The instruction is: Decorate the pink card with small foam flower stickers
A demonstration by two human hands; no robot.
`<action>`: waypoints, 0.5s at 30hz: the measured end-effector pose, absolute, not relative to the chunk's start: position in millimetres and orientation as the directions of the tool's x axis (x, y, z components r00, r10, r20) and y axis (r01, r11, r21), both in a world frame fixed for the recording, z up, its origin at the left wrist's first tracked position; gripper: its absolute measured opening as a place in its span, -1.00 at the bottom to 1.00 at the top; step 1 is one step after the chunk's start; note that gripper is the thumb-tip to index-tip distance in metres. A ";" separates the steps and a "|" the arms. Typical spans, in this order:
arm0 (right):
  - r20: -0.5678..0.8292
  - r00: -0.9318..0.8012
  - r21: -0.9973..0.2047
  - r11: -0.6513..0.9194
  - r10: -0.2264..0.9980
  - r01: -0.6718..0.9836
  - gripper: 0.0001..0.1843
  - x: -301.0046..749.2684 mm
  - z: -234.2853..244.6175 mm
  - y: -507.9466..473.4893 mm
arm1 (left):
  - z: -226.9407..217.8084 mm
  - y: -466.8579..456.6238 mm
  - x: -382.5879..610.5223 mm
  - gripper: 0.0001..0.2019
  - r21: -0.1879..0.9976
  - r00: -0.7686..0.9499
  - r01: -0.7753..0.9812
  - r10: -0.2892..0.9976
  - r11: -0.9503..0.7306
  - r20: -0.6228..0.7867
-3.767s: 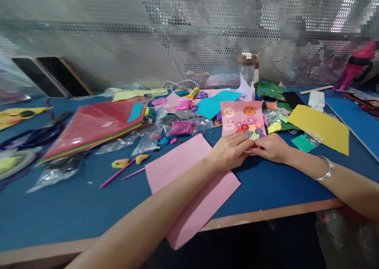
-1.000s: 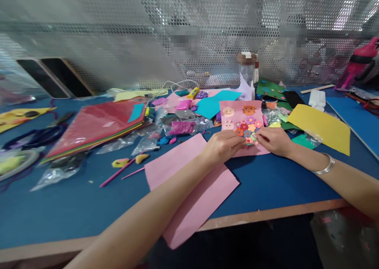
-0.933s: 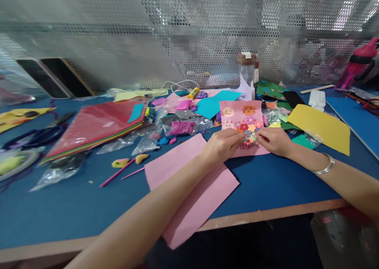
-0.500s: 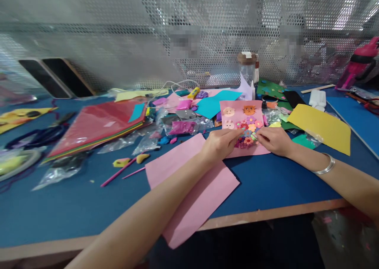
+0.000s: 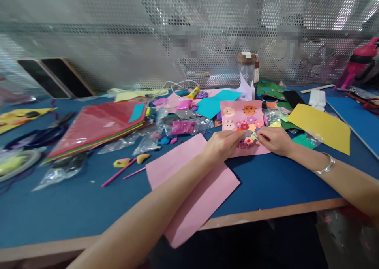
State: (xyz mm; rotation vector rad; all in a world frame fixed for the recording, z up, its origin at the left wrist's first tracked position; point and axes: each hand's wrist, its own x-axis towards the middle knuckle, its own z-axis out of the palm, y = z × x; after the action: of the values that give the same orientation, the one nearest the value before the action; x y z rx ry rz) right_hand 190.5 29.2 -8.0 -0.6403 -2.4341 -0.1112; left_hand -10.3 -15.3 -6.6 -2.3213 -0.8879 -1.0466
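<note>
Right of centre in the frame, your left hand (image 5: 222, 143) and right hand (image 5: 274, 140) meet over the pink card (image 5: 244, 123) lying flat on the blue tabletop (image 5: 74, 205). Both grips are narrow, fingertips pinched at the cluster of foam flowers (image 5: 249, 132) on the card's lower half; whether either holds a loose flower is too small to tell. Above the flowers the card carries animal faces (image 5: 238, 111). Your left forearm crosses a pink sheet (image 5: 189, 182) that overhangs the tabletop's near edge. A bracelet (image 5: 325, 167) circles your right wrist. Just right of the card lies a yellow sheet (image 5: 321, 127); at centre left sits a red paper stack (image 5: 94, 125), and behind the card stands a clear jar (image 5: 246, 69).
</note>
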 end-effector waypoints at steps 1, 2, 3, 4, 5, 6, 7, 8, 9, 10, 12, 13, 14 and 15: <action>0.585 -0.694 -0.073 0.880 0.419 0.469 -0.65 190.5 -7.9 29.2 | -6.4 -15.1 -10.0 -0.79 -0.125 0.508 0.708 0.379 -0.695 0.774; 0.586 -0.694 -0.074 0.880 0.419 0.468 -0.66 190.6 -8.0 29.3 | -6.1 -14.9 -9.8 -0.79 -0.120 0.507 0.710 0.385 -0.694 0.771; 0.584 -0.695 -0.076 0.881 0.419 0.468 -0.66 190.8 -8.0 29.4 | -5.8 -14.8 -9.7 -0.79 -0.114 0.505 0.710 0.390 -0.695 0.770; 0.582 -0.696 -0.075 0.880 0.421 0.469 -0.66 190.9 -8.2 29.6 | -5.5 -14.8 -9.7 -0.79 -0.106 0.498 0.711 0.392 -0.695 0.774; 0.581 -0.696 -0.072 0.879 0.422 0.472 -0.66 191.1 -8.4 29.8 | -5.4 -14.9 -9.7 -0.81 -0.093 0.488 0.711 0.393 -0.697 0.779; 0.579 -0.697 -0.068 0.877 0.423 0.476 -0.66 191.2 -8.6 30.0 | -5.4 -15.0 -9.8 -0.83 -0.077 0.476 0.711 0.398 -0.699 0.784; 0.579 -0.697 -0.063 0.876 0.423 0.479 -0.66 191.4 -8.9 30.2 | -5.5 -15.2 -9.9 -0.84 -0.062 0.468 0.709 0.403 -0.702 0.787; 0.578 -0.697 -0.058 0.874 0.423 0.482 -0.66 191.5 -9.1 30.4 | -5.7 -15.3 -10.0 -0.85 -0.050 0.466 0.705 0.408 -0.708 0.785; 0.578 -0.698 -0.054 0.873 0.423 0.484 -0.66 191.5 -9.3 30.5 | -6.1 -15.3 -10.2 -0.85 -0.045 0.473 0.698 0.412 -0.715 0.779; 0.577 -0.698 -0.052 0.873 0.423 0.486 -0.67 191.6 -9.4 30.6 | -6.5 -15.2 -10.3 -0.84 -0.048 0.488 0.690 0.415 -0.722 0.768; 0.576 -0.698 -0.054 0.872 0.425 0.486 -0.67 191.6 -9.4 30.5 | -7.3 -14.5 -10.5 -0.82 -0.072 0.521 0.681 0.413 -0.729 0.747; 0.576 -0.697 -0.055 0.872 0.426 0.487 -0.67 191.5 -9.4 30.4 | -7.7 -14.0 -10.5 -0.81 -0.086 0.532 0.680 0.408 -0.728 0.742; 0.577 -0.696 -0.056 0.871 0.427 0.488 -0.67 191.5 -9.4 30.3 | -8.1 -13.4 -10.5 -0.80 -0.096 0.536 0.681 0.406 -0.726 0.740; 0.579 -0.695 -0.056 0.871 0.427 0.488 -0.67 191.5 -9.4 30.3 | -8.3 -12.8 -10.4 -0.79 -0.101 0.536 0.683 0.403 -0.724 0.742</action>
State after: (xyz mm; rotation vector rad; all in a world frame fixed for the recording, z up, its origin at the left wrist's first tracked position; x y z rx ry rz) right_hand 191.5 30.3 -9.4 -0.6599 -2.4386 -0.1351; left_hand -10.4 -12.8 -8.3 -2.3980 -0.8905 -1.0155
